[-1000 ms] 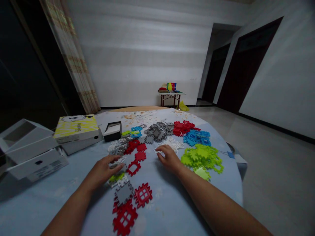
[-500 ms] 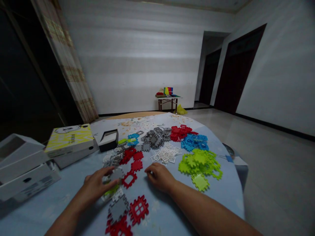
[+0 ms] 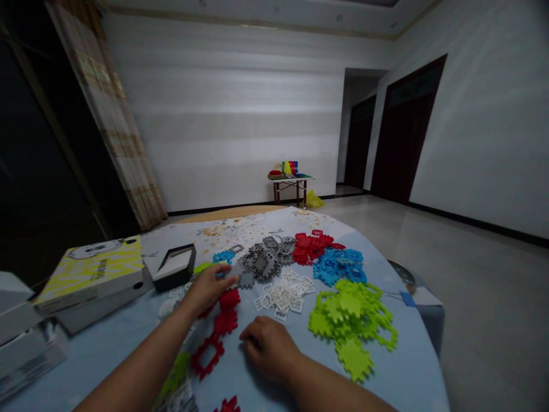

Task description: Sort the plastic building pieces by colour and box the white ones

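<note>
My left hand reaches over the scattered interlocking plastic pieces, fingers stretched out and apart. Just beyond its fingertips lies a grey piece at the edge of the grey heap. Red pieces lie below its fingers, with a red open frame piece nearer to me. My right hand rests on the cloth with fingers curled in, and nothing shows in it. White lattice pieces are heaped just past it. Part of the row is hidden under my left forearm.
Lime green pieces, blue pieces and red pieces are piled on the right. At the left stand a black open box, a yellow and white box and white cartons. Pale blue cloth covers the table.
My left hand has moved forward and right, from the near grey and green pieces toward the grey heap. The right hand stays curled on the cloth. The view has tilted up.
</note>
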The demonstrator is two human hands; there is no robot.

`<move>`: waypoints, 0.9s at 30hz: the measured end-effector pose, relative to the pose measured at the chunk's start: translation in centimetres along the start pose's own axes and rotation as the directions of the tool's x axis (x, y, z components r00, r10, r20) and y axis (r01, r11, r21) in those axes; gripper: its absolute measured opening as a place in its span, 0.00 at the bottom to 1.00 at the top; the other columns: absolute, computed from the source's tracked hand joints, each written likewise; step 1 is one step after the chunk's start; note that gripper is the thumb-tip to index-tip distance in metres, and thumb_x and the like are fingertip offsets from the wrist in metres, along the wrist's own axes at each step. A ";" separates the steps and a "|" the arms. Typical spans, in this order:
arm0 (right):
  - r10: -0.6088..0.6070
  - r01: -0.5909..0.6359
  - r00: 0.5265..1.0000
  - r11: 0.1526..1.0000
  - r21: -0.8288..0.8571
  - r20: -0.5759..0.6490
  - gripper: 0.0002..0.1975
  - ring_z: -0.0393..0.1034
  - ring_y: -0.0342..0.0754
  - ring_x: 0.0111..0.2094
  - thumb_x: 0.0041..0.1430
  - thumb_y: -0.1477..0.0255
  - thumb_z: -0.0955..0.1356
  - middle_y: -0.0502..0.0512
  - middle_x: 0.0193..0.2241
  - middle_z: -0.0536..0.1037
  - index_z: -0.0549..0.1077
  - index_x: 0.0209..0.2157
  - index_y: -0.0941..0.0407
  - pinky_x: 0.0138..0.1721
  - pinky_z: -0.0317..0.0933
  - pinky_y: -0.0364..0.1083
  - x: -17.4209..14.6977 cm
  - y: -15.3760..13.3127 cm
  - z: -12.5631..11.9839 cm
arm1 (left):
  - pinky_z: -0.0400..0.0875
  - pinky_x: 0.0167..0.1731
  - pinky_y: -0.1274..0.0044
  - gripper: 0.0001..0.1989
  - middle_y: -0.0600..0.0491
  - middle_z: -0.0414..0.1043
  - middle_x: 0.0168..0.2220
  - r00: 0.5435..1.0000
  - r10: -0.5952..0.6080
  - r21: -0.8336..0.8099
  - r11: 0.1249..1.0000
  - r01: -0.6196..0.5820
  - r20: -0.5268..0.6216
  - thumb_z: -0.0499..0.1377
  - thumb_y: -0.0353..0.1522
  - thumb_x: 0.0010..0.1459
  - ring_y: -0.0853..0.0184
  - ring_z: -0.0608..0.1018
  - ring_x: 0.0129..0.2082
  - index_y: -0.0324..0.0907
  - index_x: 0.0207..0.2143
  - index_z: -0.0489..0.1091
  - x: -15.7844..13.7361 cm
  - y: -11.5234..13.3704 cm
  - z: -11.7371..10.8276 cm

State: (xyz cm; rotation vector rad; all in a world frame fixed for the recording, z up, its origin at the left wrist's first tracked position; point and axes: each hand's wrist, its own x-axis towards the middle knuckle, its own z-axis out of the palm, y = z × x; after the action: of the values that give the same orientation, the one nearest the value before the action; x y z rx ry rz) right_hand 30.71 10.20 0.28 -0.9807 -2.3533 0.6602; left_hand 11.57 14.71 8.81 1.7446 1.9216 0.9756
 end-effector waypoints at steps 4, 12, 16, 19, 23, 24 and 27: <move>0.001 -0.001 1.000 1.000 0.031 0.000 0.14 0.70 0.47 0.40 0.54 0.75 0.63 0.55 0.37 0.76 0.75 0.40 0.53 0.43 0.60 0.43 0.1 0.1 0.1 | 0.65 0.49 0.73 0.36 0.41 0.68 0.53 0.999 0.029 0.097 0.995 -0.026 -0.031 0.59 0.49 0.45 0.57 0.71 0.52 0.34 0.51 0.66 5.8 1.2 1.4; 0.021 -0.024 0.999 0.997 0.073 0.038 0.14 0.70 0.48 0.40 0.53 0.75 0.63 0.56 0.37 0.77 0.76 0.40 0.53 0.42 0.60 0.44 0.3 -0.2 -0.2 | 0.66 0.47 0.75 0.29 0.46 0.72 0.50 0.987 -0.024 0.406 0.913 -0.044 0.161 0.57 0.41 0.48 0.62 0.74 0.49 0.37 0.52 0.66 7.6 -1.3 1.1; 0.028 -0.030 0.999 0.997 0.077 0.023 0.13 0.70 0.49 0.40 0.54 0.73 0.63 0.56 0.37 0.77 0.76 0.39 0.52 0.42 0.60 0.45 0.3 -0.3 -0.2 | 0.63 0.51 0.71 0.29 0.47 0.72 0.51 0.969 -0.095 0.541 0.840 -0.044 0.226 0.59 0.35 0.42 0.58 0.72 0.51 0.42 0.51 0.67 5.7 -1.9 1.1; 0.028 -0.029 0.999 0.996 0.089 0.019 0.13 0.70 0.49 0.40 0.54 0.73 0.63 0.55 0.37 0.77 0.76 0.39 0.52 0.43 0.60 0.46 0.3 -0.2 -0.1 | 0.58 0.54 0.66 0.33 0.45 0.68 0.54 0.962 -0.139 0.630 0.776 -0.042 0.235 0.61 0.33 0.39 0.53 0.68 0.55 0.43 0.52 0.67 5.0 -1.8 1.7; 0.033 -0.034 0.999 0.995 0.089 0.015 0.13 0.70 0.50 0.40 0.53 0.74 0.63 0.55 0.36 0.77 0.76 0.38 0.51 0.42 0.60 0.46 0.3 -0.1 0.1 | 0.54 0.55 0.61 0.37 0.42 0.66 0.55 0.956 -0.173 0.703 0.709 -0.047 0.238 0.62 0.33 0.37 0.50 0.66 0.56 0.44 0.55 0.64 4.9 -1.6 2.7; 0.033 -0.034 0.999 0.995 0.089 0.014 0.13 0.70 0.50 0.40 0.53 0.74 0.63 0.55 0.36 0.77 0.76 0.38 0.51 0.41 0.60 0.46 0.3 -0.1 0.1 | 0.53 0.55 0.60 0.37 0.42 0.67 0.55 0.955 -0.174 0.714 0.698 -0.051 0.238 0.61 0.33 0.37 0.51 0.66 0.56 0.44 0.55 0.63 4.9 -1.6 2.9; 0.034 -0.036 0.999 0.995 0.093 0.020 0.13 0.70 0.50 0.40 0.52 0.74 0.63 0.55 0.35 0.77 0.76 0.38 0.51 0.41 0.60 0.46 0.3 0.0 0.2 | 0.52 0.55 0.59 0.38 0.42 0.68 0.53 0.957 -0.165 0.730 0.680 -0.066 0.240 0.61 0.32 0.38 0.52 0.66 0.56 0.44 0.57 0.61 5.1 -1.5 3.1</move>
State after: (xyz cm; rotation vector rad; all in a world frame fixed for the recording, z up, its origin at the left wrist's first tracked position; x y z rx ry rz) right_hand 30.35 10.37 0.24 -0.9802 -2.3042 0.7882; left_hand 11.75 20.41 6.50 2.0525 2.3006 -0.1650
